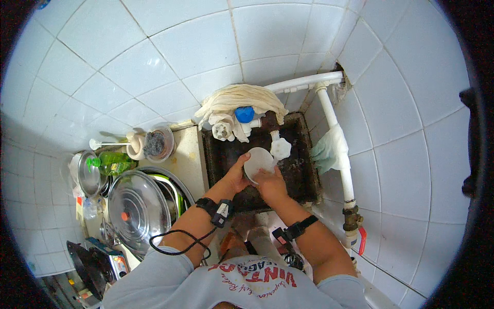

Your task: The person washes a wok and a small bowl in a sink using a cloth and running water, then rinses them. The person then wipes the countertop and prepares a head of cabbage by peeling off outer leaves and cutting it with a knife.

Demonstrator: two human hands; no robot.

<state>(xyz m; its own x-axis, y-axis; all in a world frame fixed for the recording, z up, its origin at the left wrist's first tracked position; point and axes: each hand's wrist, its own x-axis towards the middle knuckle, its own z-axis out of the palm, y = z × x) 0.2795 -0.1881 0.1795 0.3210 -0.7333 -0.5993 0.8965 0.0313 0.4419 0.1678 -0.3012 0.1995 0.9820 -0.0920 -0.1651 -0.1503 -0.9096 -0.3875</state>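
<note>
Over a dark sink basin (301, 170), my left hand (236, 175) grips the left side of a round white bowl or cup (257, 160), with the thumb at its rim. My right hand (272, 184) is at the lower right of the same vessel, its fingers reaching over or into it; the fingertips are partly hidden. Just above the vessel on the right is a white tap handle (280, 148). Whether water runs from the tap is hard to tell. A blue tap handle (244, 114) sits further back, beside a cream cloth (243, 97) draped over the pipe.
Left on the counter (189, 154) are a steel lid (139, 212), a green soap bottle (115, 163) and a plastic tub (164, 145) with a scouring pad. A white pipe (332, 108) with a hanging cloth (332, 148) runs down the right wall to a red-handled valve (362, 240).
</note>
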